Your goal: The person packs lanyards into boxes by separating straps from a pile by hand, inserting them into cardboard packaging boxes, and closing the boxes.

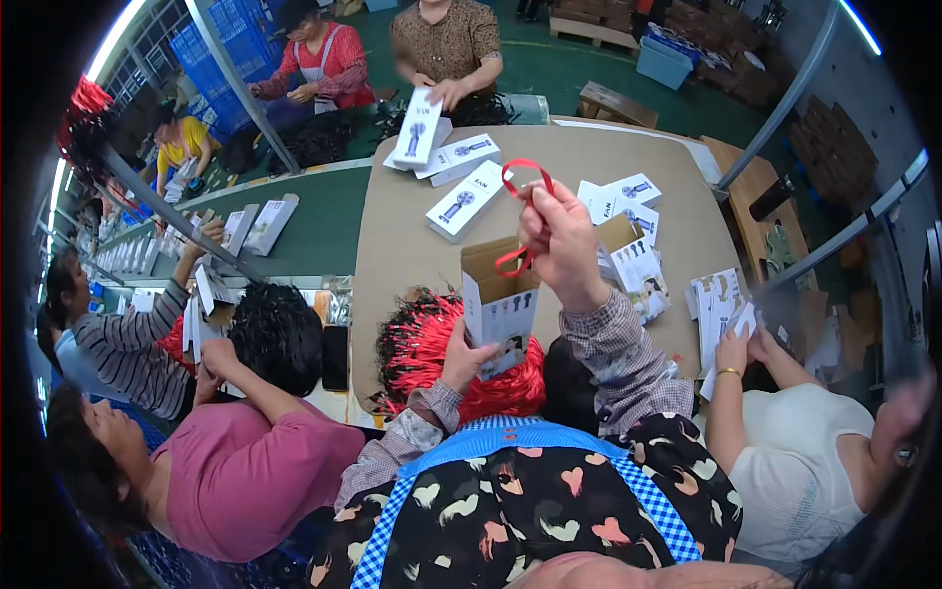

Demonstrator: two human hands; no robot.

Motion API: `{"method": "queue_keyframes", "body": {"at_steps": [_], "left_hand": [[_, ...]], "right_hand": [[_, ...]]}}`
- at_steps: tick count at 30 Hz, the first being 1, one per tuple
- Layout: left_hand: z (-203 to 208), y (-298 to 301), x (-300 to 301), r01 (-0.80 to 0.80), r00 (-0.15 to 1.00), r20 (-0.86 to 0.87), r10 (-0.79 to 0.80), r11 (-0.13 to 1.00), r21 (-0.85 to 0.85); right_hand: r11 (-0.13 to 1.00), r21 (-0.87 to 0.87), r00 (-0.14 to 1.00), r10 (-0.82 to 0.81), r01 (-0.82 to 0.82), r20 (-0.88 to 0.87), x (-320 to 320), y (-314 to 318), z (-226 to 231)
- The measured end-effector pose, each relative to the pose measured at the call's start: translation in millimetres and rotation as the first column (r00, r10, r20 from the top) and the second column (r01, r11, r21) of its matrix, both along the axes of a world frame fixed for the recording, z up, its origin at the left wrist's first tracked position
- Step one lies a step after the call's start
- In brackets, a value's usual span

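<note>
My left hand (465, 359) grips an upright white cardboard box (498, 322) by its lower side. The top of that box gapes, showing the brown inside, and pictures of small fans are printed on its wall. Above and to its right, my raised right hand (561, 240) pinches a looped red strap (520, 164); one loop stands up over the fingers and another part hangs beside the box opening. Close in front of my body, behind the box, lies a heap of red straps with black ends (417, 344).
White fan boxes (463, 201) lie across the brown tabletop (392, 245), more at right (628, 201). An open box (638, 270) stands right of my right hand. A black phone (336, 358) and black straps (277, 339) lie left. Co-workers sit at both sides; another handles a box (420, 128) opposite.
</note>
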State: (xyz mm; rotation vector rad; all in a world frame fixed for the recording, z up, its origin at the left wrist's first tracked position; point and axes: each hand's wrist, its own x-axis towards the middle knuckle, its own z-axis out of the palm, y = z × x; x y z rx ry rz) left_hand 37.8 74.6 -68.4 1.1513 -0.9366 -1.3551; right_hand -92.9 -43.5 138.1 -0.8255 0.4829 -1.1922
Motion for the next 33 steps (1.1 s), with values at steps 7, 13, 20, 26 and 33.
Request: {"method": "queue_keyframes", "body": {"at_steps": [7,13,20,26,33], "left_hand": [[4.7,10.5,-7.8,0.11,0.99,-0.092,-0.108,0.994,0.011],[7.4,1.0,1.8,0.152,0.976,-0.17,-0.137,0.985,0.082],[-9.2,-33.2,42.8,-0.02,0.965,-0.259,0.037,0.997,0.069],[-43.8,-105.5,165.2,-0.456,0.869,-0.165,0.466,0.885,0.1],[-141.9,-197.8,344.5,-0.594,0.779,0.243,0.578,0.805,-0.01]], "right_hand": [[0.997,0.029,0.997,0.067,-0.069,0.048,0.3,-5.4,-47.3],[0.877,-0.47,0.793,-0.211,-0.105,-0.571,-10.9,-2.5,-91.5],[0.859,-0.502,0.625,-0.339,-0.098,-0.703,-30.4,-18.6,-106.3],[0.995,-0.093,0.696,-0.038,-0.042,-0.717,-43.3,-18.3,-181.8],[0.987,0.158,0.644,0.096,0.039,-0.759,-59.3,2.0,-242.3]]}}
